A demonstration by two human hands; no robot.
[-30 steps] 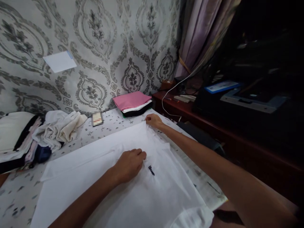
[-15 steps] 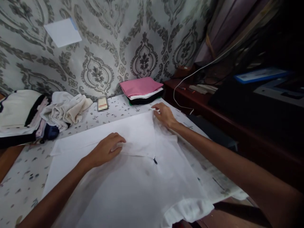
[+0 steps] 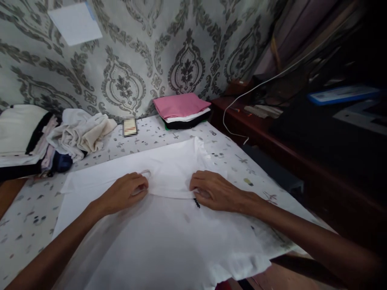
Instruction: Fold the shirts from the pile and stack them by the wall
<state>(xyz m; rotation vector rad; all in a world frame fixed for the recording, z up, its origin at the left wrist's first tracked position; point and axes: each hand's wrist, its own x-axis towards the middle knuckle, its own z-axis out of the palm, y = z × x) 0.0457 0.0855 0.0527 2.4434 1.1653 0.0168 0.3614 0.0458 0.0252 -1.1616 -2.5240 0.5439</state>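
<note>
A white garment (image 3: 169, 237) lies spread across the patterned sheet, partly folded over at its far end, with ruffled trim on its right and near edges. My left hand (image 3: 125, 189) is closed on the fabric near the edge of the folded part, with a small raised loop of cloth beside its fingers. To the right, my right hand (image 3: 216, 191) pinches the same folded edge, its fingers curled together. A small black mark (image 3: 196, 202) on the cloth shows just below the right fingertips. Which part of the garment is folded I cannot tell.
Folded clothes with pink on top (image 3: 183, 105) lie at the back. At left are a pile of clothes (image 3: 21, 133) and a crumpled off-white cloth (image 3: 84, 133). A small blurred card (image 3: 130, 127) lies between. A dark red table (image 3: 272, 145) with a white cable (image 3: 256, 85) borders the right.
My right hand has come from the far right corner of the cloth toward me, onto the folded edge. My left hand has shifted slightly left. The cloth's far right corner now lies uncovered.
</note>
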